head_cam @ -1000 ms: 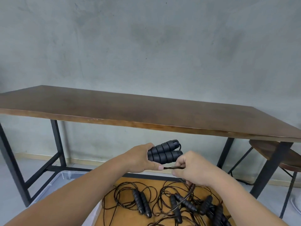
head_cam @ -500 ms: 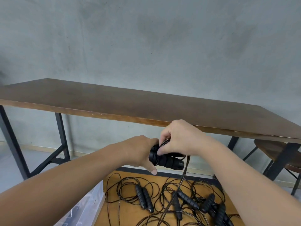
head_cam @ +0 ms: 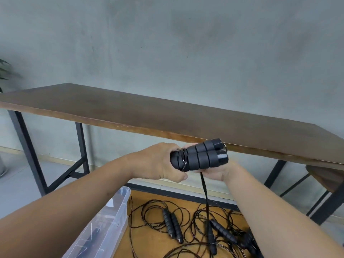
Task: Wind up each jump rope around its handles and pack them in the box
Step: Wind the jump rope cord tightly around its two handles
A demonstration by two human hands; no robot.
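Grey wall [head_cam: 167, 43], left hand [head_cam: 158, 164] gripping handles [head_cam: 201, 157]

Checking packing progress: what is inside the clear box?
Through the box wall only a dark shape shows, too unclear to name. The left arm covers much of it, and the frame edge cuts off the rest.

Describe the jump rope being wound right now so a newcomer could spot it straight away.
In front of the long wooden table, the left hand and right hand hold a pair of black handles side by side in the air. Unlike the loose ropes on the floor, a few cord turns already wrap it.
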